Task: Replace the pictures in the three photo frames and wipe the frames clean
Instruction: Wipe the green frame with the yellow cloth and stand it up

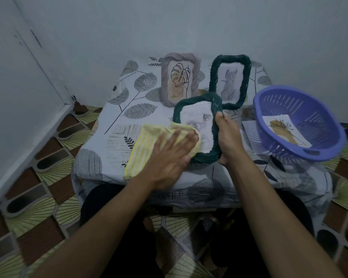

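My right hand (227, 141) grips the right edge of a dark green frame (197, 101), tilted up off the table, with a pencil face drawing behind its glass. My left hand (169, 157) lies flat with straight fingers on a yellow striped cloth (145, 149), pressing it against the frame's lower left glass. A grey-beige frame (166, 81) with a leaf line drawing stands at the back. Beside it stands a second dark green frame (243, 81) holding a faint figure sketch.
A purple plastic colander basket (329, 121) with a printed picture (287, 133) inside sits at the table's right edge. Loose paper sheets (249, 133) lie under it. The small table wears a leaf-patterned cloth (129, 101). Walls close in behind and on the left; patterned floor surrounds.
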`<state>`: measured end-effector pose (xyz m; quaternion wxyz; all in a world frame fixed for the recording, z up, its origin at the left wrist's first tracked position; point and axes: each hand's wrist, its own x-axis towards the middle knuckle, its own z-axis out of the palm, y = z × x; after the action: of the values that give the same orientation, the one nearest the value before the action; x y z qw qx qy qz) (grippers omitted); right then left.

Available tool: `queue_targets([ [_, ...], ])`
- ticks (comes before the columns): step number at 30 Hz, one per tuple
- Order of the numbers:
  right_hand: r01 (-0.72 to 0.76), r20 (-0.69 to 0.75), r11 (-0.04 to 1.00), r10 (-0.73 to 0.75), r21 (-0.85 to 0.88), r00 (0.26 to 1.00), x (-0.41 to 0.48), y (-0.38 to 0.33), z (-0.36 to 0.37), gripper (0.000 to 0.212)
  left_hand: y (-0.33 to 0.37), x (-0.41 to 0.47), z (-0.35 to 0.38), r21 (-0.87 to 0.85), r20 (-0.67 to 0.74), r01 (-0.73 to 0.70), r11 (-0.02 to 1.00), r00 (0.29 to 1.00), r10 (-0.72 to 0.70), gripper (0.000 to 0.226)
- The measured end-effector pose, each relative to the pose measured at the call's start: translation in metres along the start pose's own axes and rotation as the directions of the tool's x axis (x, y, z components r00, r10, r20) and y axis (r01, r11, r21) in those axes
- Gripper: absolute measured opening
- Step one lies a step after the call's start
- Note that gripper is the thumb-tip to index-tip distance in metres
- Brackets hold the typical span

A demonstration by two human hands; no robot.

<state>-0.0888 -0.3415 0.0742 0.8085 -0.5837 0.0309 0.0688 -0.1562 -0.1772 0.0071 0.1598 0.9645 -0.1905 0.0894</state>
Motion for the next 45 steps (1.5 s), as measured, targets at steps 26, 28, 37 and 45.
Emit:
queue_targets([
  [26, -0.095, 0.029, 0.967, 0.091, 0.235, 0.995, -0.013, 0.004, 0.017, 0.036, -0.002, 0.038, -0.045, -0.664, -0.079, 0.312, 0.680, 0.874, -0.479, 0.063],
  [28, -0.070, 0.009, 0.969, 0.070, 0.235, 0.998, -0.015, 0.004, 0.020, 0.035, 0.002, 0.038, -0.049, -0.752, -0.005, 0.398, 0.526, 0.794, -0.608, 0.062],
  [37, 0.084, -0.137, 0.973, -0.054, 0.216, 0.989, -0.007, 0.001, 0.019, 0.031, 0.021, 0.019, -0.021, -0.857, 0.009, 0.360, 0.369, 0.727, -0.687, 0.045],
  [45, 0.049, -0.146, 0.968, -0.013, 0.244, 0.989, -0.004, 0.010, 0.015, 0.026, 0.031, 0.027, -0.027, -0.868, 0.000, 0.396, 0.299, 0.603, -0.798, 0.051],
])
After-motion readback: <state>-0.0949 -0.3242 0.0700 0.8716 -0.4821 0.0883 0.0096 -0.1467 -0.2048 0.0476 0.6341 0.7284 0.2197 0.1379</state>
